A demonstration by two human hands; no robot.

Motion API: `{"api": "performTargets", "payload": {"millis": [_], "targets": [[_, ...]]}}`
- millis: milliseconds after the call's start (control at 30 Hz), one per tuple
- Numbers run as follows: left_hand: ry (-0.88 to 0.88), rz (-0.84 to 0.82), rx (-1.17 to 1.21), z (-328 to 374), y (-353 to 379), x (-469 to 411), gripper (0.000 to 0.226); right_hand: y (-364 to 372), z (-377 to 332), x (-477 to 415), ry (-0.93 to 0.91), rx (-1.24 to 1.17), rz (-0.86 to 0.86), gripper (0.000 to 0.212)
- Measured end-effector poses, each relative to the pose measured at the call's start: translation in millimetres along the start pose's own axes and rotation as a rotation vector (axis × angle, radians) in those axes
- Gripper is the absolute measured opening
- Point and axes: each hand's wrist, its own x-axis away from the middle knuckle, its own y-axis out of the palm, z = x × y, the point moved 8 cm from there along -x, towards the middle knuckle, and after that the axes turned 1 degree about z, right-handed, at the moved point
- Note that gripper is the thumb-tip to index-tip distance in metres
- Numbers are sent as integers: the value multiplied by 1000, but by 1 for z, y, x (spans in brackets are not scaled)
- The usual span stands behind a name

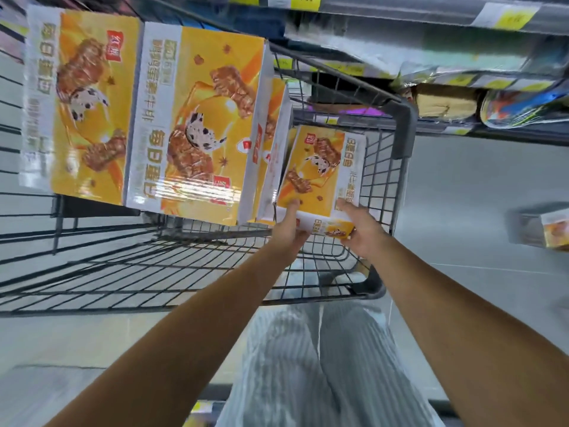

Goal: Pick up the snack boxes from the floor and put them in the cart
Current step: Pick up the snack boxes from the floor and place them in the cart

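Supermarket aisle: wire cart (403, 118) loaded with yellow snack boxes (197, 118).
Left hand (289, 231) and right hand (363, 232) grasp the held box (320, 167), printed with Chinese lettering; shelf tag (305, 0) reads "1 00".

Upright boxes (197, 118) crowd the cart's (403, 118) far end; near floor open.

Head camera (wide-angle, tilted) looks steeply down, close over the wire cart (403, 131).
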Motion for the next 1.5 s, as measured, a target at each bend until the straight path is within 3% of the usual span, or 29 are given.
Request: {"api": "performTargets", "payload": {"millis": [167, 300, 400, 467, 567, 833, 900, 1100, 1200, 1500], "targets": [[-78, -58, -17, -8, -3, -1, 49, -8, -6, 2, -30, 126, 125, 18], [-75, -91, -57, -10, 10, 16, 63, -6, -8, 10, -4, 154, 85, 12], [-45, -45, -109, -12, 17, 32, 48, -5, -10, 26, -23, 130, 52, 28], [-22, -53, -186, -10, 23, 41, 49, -2, -10, 35, -27, 109, -2, 32], [97, -69, -330, 4, 37, 62, 44, -1, -12, 56, -37, 15, -133, 20], [452, 17, -528, 20, 75, 121, 29, -44, -12, 117, -176, -114, -339, 16], [553, 55, -609, 6, 87, 140, 14, -70, -5, 133, -217, -133, -327, 19], [638, -22, -712, -85, 140, 190, 13, -182, 27, 170, -335, -185, -236, 15], [666, -85, -803, -136, 178, 214, 32, -248, 41, 191, -402, -231, -188, 20], [673, -370, -1059, -300, 298, 292, 45, -445, 92, 249, -522, -366, -33, 12]]}}
